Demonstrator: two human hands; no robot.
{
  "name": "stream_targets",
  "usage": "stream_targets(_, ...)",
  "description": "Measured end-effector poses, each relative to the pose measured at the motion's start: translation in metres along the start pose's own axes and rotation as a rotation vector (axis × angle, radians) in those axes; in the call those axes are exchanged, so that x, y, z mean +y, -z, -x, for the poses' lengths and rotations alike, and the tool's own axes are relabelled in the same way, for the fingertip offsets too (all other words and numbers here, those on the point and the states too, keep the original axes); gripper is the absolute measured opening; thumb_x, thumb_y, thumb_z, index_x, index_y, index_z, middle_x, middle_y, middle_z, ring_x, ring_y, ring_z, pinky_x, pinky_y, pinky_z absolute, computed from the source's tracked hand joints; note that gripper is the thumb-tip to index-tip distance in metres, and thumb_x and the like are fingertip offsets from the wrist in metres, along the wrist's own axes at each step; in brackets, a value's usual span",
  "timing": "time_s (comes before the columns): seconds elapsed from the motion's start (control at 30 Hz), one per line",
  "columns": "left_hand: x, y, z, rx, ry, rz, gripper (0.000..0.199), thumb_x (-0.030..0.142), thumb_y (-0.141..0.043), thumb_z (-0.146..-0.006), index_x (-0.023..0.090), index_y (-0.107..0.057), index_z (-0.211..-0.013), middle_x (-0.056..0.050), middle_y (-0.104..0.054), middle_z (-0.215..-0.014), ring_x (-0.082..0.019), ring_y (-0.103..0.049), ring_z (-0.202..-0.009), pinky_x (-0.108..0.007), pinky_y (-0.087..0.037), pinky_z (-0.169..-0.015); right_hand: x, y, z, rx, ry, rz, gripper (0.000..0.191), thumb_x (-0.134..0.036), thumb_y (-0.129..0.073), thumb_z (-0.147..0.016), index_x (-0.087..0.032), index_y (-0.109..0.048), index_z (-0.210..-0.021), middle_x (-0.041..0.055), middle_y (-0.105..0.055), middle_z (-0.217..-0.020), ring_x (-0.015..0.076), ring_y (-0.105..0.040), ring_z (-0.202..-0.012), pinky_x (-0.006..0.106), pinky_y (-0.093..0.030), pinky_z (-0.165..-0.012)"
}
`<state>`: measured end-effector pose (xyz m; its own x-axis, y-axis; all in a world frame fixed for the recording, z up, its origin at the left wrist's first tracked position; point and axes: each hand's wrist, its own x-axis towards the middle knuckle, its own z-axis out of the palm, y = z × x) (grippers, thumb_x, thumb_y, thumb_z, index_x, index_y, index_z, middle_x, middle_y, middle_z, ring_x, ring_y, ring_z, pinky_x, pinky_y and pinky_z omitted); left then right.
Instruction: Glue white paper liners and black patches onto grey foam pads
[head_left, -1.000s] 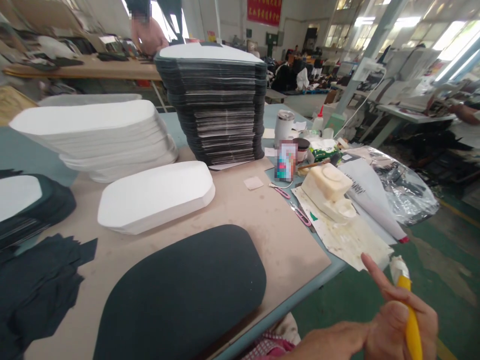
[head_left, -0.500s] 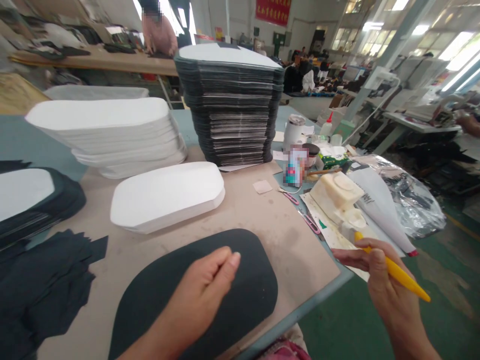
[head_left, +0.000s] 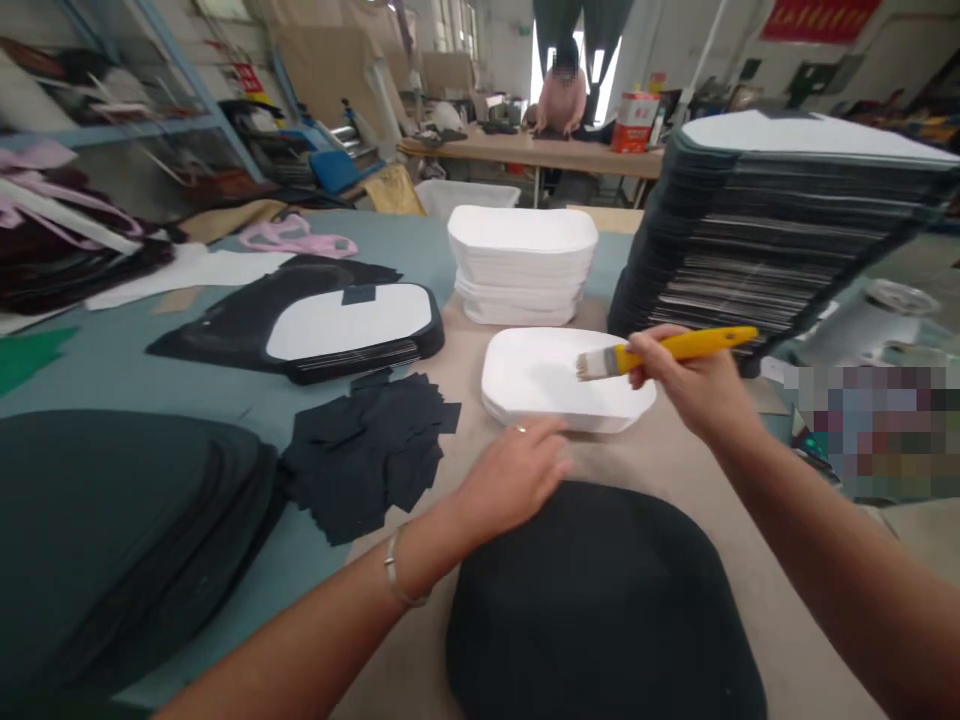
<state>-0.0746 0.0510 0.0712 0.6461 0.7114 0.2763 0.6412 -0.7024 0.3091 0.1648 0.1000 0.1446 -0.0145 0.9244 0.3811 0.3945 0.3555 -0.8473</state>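
Observation:
My right hand point(head_left: 694, 380) grips a yellow-handled flat brush point(head_left: 667, 350), its pale bristles held above a white foam pad point(head_left: 559, 380). The pad lies on a tan board point(head_left: 795, 610). My left hand point(head_left: 510, 480) holds nothing, and its fingertips are close to the pad's near edge. Whether they touch it, I cannot tell. A large dark foam piece point(head_left: 600, 610) lies on the board just below that hand. Its far end is in view, and its near end runs out of the picture.
A stack of white pads point(head_left: 521, 265) stands behind the single pad. A tall dark stack point(head_left: 772, 220) rises at the right. Dark scraps point(head_left: 367, 450), a black-and-white stack point(head_left: 352, 320) and a dark pile point(head_left: 112, 530) lie left. A person works at a far table point(head_left: 525, 145).
My view has swung left, so the table items sit further right. My left hand has moved from the dark foam piece towards the white pad. My right hand has brought the brush over the pad.

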Motion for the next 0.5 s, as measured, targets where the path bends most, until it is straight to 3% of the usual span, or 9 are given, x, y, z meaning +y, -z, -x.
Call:
stream_targets(0.07,0.008,-0.019,-0.023,0.004,-0.025,-0.108,0.044,0.037,-0.049,-0.103,0.014,-0.053,-0.14,-0.015,-0.049,-0.154,-0.029,-0.038,-0.147,-0.048,-0.03,-0.122,-0.006,-0.041,-0.027,-0.207,-0.019,-0.069,0.048,-0.064,-0.069,-0.085,-0.016,-0.066,-0.084,0.0005,-0.062,-0.062,0.0137,-0.059,-0.056,0.026,-0.048,-0.054)
stream_targets(0.13,0.011,-0.036,-0.037,-0.026,0.051,-0.18,0.057,0.046,-0.05,-0.102,0.014,-0.044,-0.15,-0.017,-0.046,-0.156,-0.036,-0.037,-0.148,-0.056,-0.027,-0.121,-0.009,-0.072,-0.044,-0.38,-0.04,-0.086,0.047,-0.063,-0.069,-0.085,-0.016,-0.065,-0.083,0.0001,-0.061,-0.061,0.0127,-0.057,-0.054,0.025,-0.046,-0.051)
stream_targets(0.27,0.012,-0.053,-0.042,-0.065,0.122,-0.211,0.067,0.054,-0.047,-0.101,0.013,-0.041,-0.153,-0.021,-0.048,-0.153,-0.042,-0.042,-0.142,-0.059,-0.033,-0.116,-0.007,-0.103,-0.058,-0.621,-0.025,0.007,0.041,-0.055,-0.066,-0.089,-0.016,-0.064,-0.077,-0.0012,-0.059,-0.058,0.011,-0.053,-0.051,0.024,-0.043,-0.049)
stream_targets(0.37,0.012,-0.055,-0.041,-0.058,0.111,-0.209,0.065,0.054,-0.044,-0.102,0.01,-0.048,-0.149,-0.022,-0.05,-0.151,-0.043,-0.041,-0.141,-0.06,-0.032,-0.115,-0.002,-0.115,-0.064,-0.713,-0.009,0.064,0.037,-0.049,-0.063,-0.093,-0.017,-0.065,-0.076,-0.0017,-0.059,-0.058,0.0108,-0.053,-0.052,0.024,-0.043,-0.051)
stream_targets(0.5,0.013,-0.056,-0.043,-0.057,0.114,-0.202,0.065,0.055,-0.044,-0.101,0.008,-0.053,-0.145,-0.023,-0.051,-0.149,-0.045,-0.041,-0.14,-0.062,-0.032,-0.113,0.004,-0.133,-0.077,-0.653,-0.034,0.039,0.032,-0.045,-0.062,-0.093,-0.017,-0.065,-0.078,-0.0015,-0.06,-0.056,0.011,-0.053,-0.05,0.024,-0.044,-0.051)
